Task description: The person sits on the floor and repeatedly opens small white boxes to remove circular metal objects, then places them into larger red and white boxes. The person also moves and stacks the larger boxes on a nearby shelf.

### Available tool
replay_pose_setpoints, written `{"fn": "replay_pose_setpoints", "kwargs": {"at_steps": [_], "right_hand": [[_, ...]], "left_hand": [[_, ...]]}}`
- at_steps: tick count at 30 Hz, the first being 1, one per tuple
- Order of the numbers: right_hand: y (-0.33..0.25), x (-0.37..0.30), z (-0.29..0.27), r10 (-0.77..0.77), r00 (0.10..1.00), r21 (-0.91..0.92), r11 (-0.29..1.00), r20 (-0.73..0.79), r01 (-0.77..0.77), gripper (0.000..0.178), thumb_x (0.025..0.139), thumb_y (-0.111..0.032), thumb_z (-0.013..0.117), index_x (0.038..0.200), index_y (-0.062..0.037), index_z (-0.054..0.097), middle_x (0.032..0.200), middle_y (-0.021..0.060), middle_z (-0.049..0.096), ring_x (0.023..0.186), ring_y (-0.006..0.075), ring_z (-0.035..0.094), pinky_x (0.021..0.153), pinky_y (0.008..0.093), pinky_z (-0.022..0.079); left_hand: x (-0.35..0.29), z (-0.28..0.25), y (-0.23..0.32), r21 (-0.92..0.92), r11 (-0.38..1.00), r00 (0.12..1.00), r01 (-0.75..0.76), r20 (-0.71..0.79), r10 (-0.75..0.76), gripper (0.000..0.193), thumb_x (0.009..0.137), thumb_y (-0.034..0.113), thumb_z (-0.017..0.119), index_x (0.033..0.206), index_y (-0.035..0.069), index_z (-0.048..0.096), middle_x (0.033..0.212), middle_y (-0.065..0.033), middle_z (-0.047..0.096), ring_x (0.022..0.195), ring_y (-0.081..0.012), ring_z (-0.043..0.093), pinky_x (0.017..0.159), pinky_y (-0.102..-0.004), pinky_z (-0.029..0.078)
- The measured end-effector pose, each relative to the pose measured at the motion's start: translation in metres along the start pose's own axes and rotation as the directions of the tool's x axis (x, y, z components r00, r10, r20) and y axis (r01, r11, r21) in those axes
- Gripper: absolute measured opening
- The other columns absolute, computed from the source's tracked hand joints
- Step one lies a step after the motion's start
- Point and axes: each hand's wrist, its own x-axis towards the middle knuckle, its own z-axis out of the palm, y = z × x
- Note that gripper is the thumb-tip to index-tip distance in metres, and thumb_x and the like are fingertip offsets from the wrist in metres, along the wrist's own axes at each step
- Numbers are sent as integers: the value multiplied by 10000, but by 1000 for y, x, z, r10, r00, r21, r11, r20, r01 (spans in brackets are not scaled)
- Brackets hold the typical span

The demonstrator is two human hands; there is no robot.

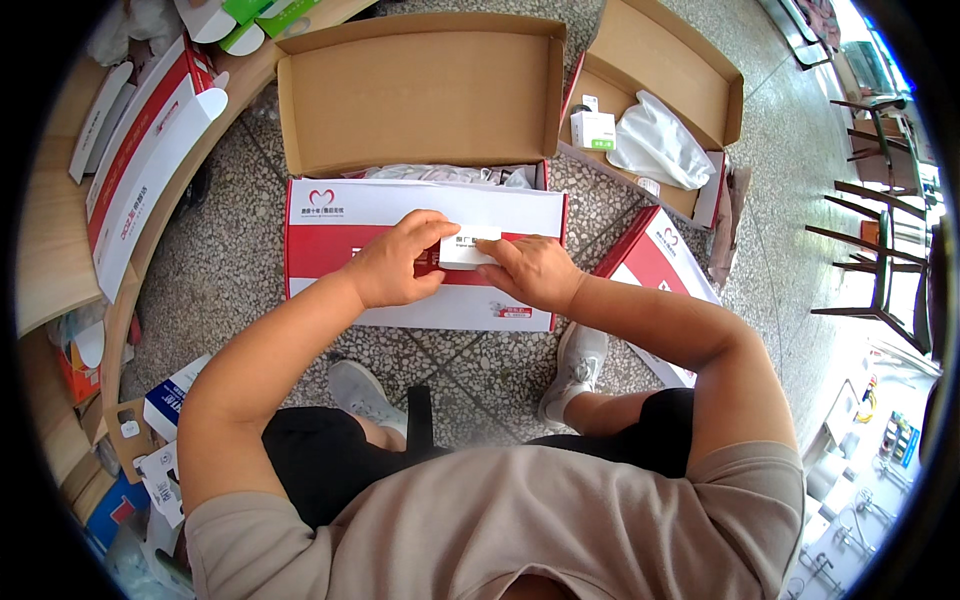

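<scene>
A speckled stone floor (480, 390) spread under the work, with a curved wooden surface (50, 275) along the left side and dark wooden chairs (880, 220) standing well off to the right. On the floor, a large carton (400, 310) stood with its brown lid raised, clear plastic wrapping (450, 175) showing inside; beside it, a second open carton (640, 60) held a white bag (660, 140) and another little box (593, 130).

The small white box (462, 258) was above the large carton's red and white front panel, between the two hands. The right hand (535, 272) gripped its right end, thumb laid across the face. The left hand (405, 258) was curled at the left end, finger and thumb by the corners; whether it pinched the box or merely steadied it, I could not tell.

The small white box looked like thin, smooth card, so it was probably light, fairly stiff along its edges and easy to dent in the middle of a face. Its glossy look suggested a little slip under dry fingers. The short ends seemed the best places to hold, with a gentle pinch close to the corners, where folded card would likely resist crushing
</scene>
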Motion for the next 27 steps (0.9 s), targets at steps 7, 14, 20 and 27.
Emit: {"fn": "replay_pose_setpoints", "kwargs": {"at_steps": [7,14,20,27], "right_hand": [[2,-1,5,-75,997,-99,992,-12,74,247,783,-218,619,952,-56,540,567,41,561,510,221,578,486,339,451],[1,-4,7,-147,988,-215,964,55,156,283,770,-240,618,985,-74,537,556,0,543,497,180,575,467,320,447],[6,-10,1,-122,970,-284,942,211,180,348,794,-306,590,1069,-104,521,546,-1,533,502,186,580,403,343,427],[-11,10,-12,1,929,-320,939,370,126,350,804,-374,558,1064,-141,530,699,63,571,542,245,592,448,372,465]], "left_hand": [[0,3,-2,66,993,994,99,38,-102,478,717,173,692,1160,106,527,1160,-87,475,921,-242,576,782,-329,497],[-5,2,2,210,977,996,43,66,-58,447,737,266,686,1140,138,540,1156,-67,475,913,-252,578,748,-359,503],[-6,12,2,177,979,994,97,41,-106,425,775,258,639,1165,152,506,1165,-66,453,938,-262,565,761,-396,493],[-13,22,-1,84,980,980,178,-110,-169,435,791,219,631,1172,84,471,1190,-119,444,978,-280,538,835,-380,456]]}}
